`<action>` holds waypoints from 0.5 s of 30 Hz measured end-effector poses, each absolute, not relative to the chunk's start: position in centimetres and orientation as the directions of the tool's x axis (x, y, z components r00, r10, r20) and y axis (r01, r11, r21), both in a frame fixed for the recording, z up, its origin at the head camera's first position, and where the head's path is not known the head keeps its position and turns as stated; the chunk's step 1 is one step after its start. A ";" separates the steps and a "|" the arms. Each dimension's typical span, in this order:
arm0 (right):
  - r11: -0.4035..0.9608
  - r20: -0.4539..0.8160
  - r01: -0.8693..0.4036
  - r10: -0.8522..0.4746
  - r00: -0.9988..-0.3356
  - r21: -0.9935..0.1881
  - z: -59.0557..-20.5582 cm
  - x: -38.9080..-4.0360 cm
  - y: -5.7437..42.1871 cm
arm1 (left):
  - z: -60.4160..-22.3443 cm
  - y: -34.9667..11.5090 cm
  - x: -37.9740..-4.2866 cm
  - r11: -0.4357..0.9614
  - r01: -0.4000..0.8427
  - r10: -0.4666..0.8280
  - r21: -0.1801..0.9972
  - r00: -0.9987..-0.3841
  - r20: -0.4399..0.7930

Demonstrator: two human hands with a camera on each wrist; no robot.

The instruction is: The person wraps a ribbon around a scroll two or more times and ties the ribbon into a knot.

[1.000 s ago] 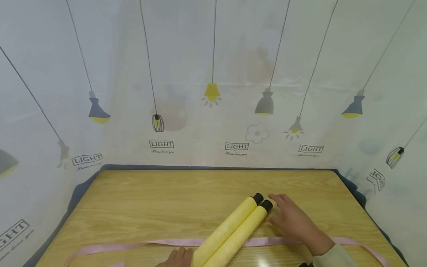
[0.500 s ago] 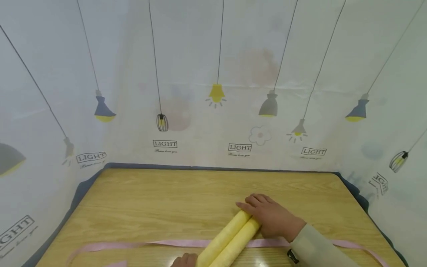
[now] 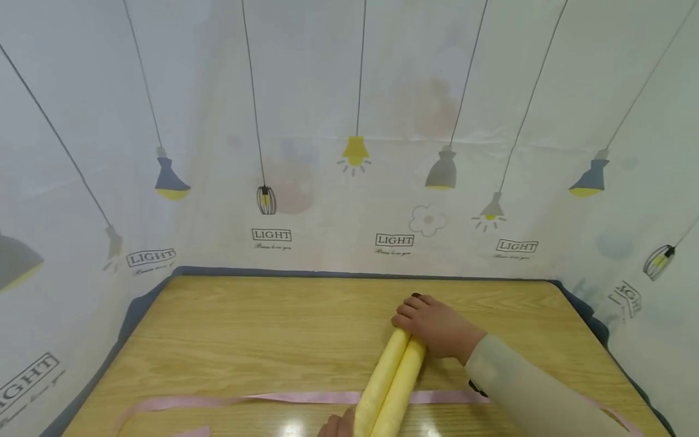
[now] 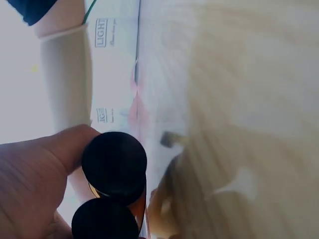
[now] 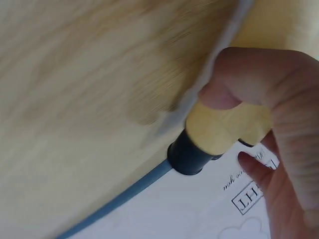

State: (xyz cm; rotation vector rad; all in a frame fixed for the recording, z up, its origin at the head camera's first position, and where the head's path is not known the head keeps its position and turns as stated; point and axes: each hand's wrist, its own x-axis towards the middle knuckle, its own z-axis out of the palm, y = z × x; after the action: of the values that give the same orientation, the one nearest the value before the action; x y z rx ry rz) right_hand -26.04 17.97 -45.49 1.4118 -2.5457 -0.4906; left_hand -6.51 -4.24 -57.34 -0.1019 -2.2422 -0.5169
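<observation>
Two yellow tubes with black end caps lie side by side, the left tube (image 3: 380, 385) against the right tube (image 3: 403, 385), slanting over the table. My right hand (image 3: 439, 328) grips both near their far ends, covering most of the caps there. In the right wrist view its thumb (image 5: 222, 82) bends over the yellow surface, close behind a black cap (image 5: 188, 155). At the near end my left hand (image 3: 337, 425) holds the tubes from the left, cut off by the frame's bottom. Two black caps (image 4: 114, 162) show beside its thumb in the left wrist view.
A pink ribbon (image 3: 306, 397) runs across the wooden table (image 3: 246, 334), passing under the tubes. Another pink piece (image 3: 193, 433) shows at the bottom left. White sheeting (image 3: 327, 79) printed with lamps surrounds the table's back and sides.
My right hand has moved left from beside the far caps and taken hold of both tubes. Their near ends have swung right along with my left hand. The ribbon stays in place.
</observation>
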 end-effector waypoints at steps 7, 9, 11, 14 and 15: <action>0.357 -0.085 -0.772 -0.881 -0.466 0.526 -44.6 -27.4 16.8 | -64.9 -2.0 -8.9 0.921 0.200 -0.192 0.334 -0.512 0.837; 0.328 -0.095 -0.772 -0.890 -0.445 0.544 -44.5 -27.6 16.5 | -67.0 -1.4 -9.5 0.921 0.187 -0.212 0.342 -0.494 0.843; 0.301 -0.104 -0.771 -0.899 -0.426 0.561 -44.4 -27.6 16.2 | -68.7 -1.1 -9.6 0.923 0.171 -0.207 0.343 -0.530 0.822; 0.271 -0.101 -0.775 -0.913 -0.394 0.571 -44.6 -27.6 15.9 | -71.1 -0.9 -9.5 0.926 0.161 -0.177 0.341 -0.613 0.770; 0.264 -0.097 -0.776 -0.918 -0.384 0.573 -44.6 -27.6 15.8 | -71.9 -0.9 -9.7 0.930 0.167 -0.162 0.328 -0.613 0.773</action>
State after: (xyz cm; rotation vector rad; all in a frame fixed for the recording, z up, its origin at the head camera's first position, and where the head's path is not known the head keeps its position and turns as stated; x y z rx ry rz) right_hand -27.58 15.76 -44.62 1.5699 -2.2805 -0.8053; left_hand -9.69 -0.88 -71.86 -0.0034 -2.1818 -0.4648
